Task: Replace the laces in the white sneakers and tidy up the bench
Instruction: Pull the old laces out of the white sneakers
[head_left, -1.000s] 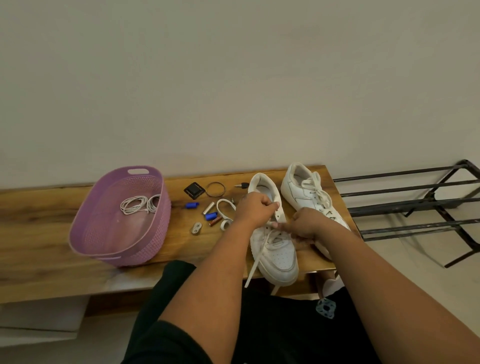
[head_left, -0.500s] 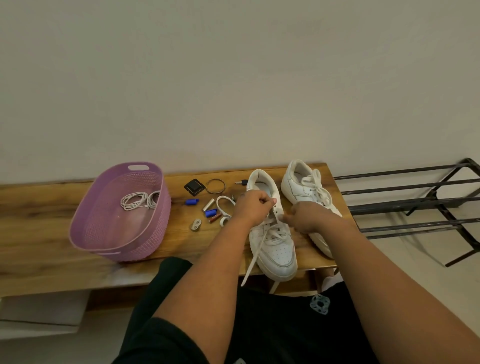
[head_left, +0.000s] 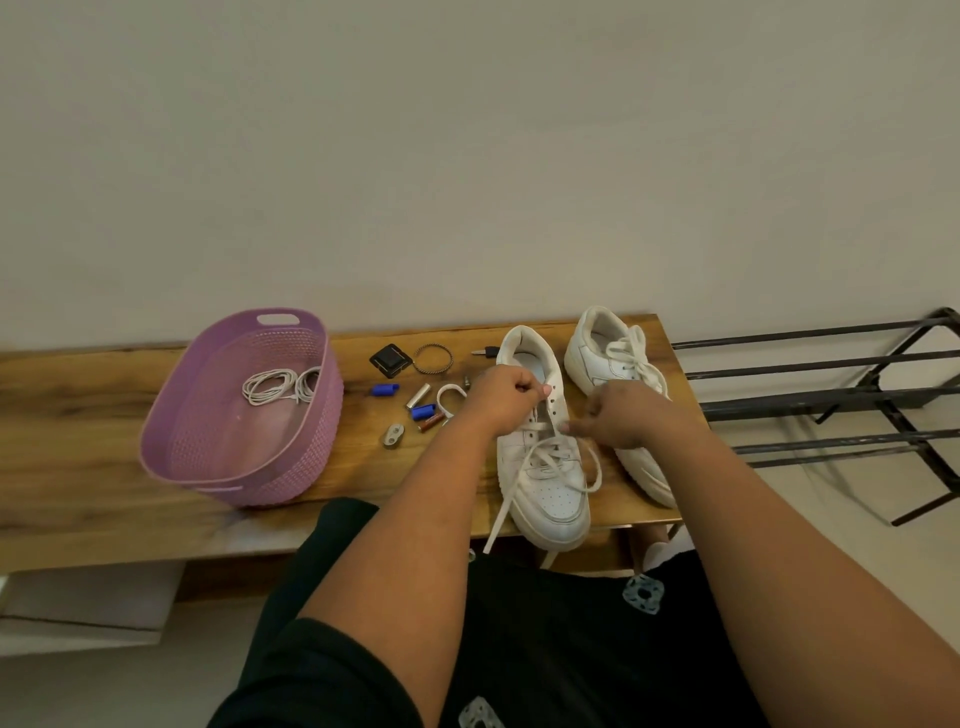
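From the head camera, a person is sitting at a wooden bench (head_left: 78, 415) and working on the nearer sneaker (head_left: 543, 467), which is lying toe toward them at the bench's front edge, probably so the eyelet rows are facing up and within easy reach. The left hand (head_left: 501, 400) is curling into a fist at the upper eyelets, thumb and fingers pinching what looks like the lace (head_left: 545, 457) or the eyelet edge; which one is too small to tell. The right hand (head_left: 618, 415) is curling too, its fingertips pinching the lace just beside the middle eyelets, seemingly drawing it across. One loose end is hanging off the bench edge toward the lap. The second sneaker (head_left: 613, 374) is lying just beside the first, to its right, laced and partly hidden by the right wrist. A purple basket (head_left: 171, 441) is sitting well to the left, holding coiled white cords (head_left: 280, 384), likely waiting for the small clutter (head_left: 415, 395) scattered between basket and shoes. A black metal rack (head_left: 831, 395) is standing off the bench's right end.
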